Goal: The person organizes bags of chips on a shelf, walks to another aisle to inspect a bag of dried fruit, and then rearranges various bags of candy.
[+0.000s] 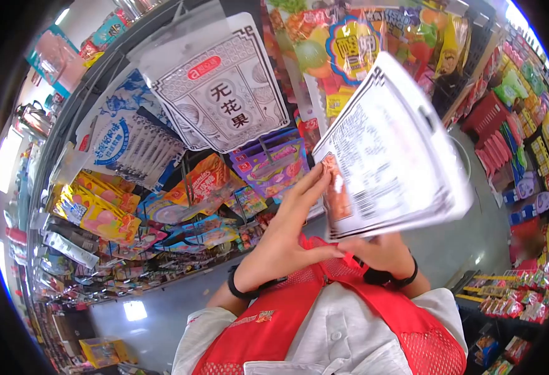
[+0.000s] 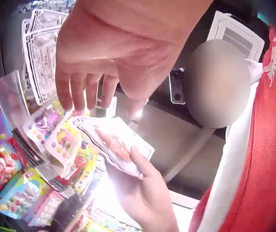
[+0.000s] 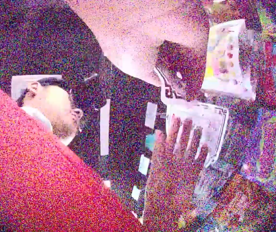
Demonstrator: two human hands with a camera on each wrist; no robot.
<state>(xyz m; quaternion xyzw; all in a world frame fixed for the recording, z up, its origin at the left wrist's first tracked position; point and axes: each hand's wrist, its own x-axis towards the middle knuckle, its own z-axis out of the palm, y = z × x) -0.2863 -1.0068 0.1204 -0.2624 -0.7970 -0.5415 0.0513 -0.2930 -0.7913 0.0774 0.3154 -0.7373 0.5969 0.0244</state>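
While the right hand (image 1: 387,256) gripped the white packet (image 1: 399,156) at its lower edge, the left hand (image 1: 290,225) sat by the packet's left side, fingers mostly straight and a bit apart, thumb out; couldn't tell whether its fingertips touched. Landmark: hanging fig packet (image 1: 221,84). Held packet was right of it and lower, tilted, printed side with barcode (image 1: 365,204) toward the head camera, right side smeared by blur. Step in hand looked like turning or positioning that packet, right hand carrying, left ready to guide. Next move probably called for a firm left-hand grip, then squaring the packet up. Purple packets (image 1: 271,159) hung just below the fig packet, toward its right; yellow packets (image 1: 96,209) were lower left of it, a blue packet (image 1: 111,142) left, a fruit-printed bag (image 1: 352,53) right. Red vest (image 1: 412,325) was well below it, grey floor (image 1: 181,300) too. Right wrist view was noisy, fine detail lost.
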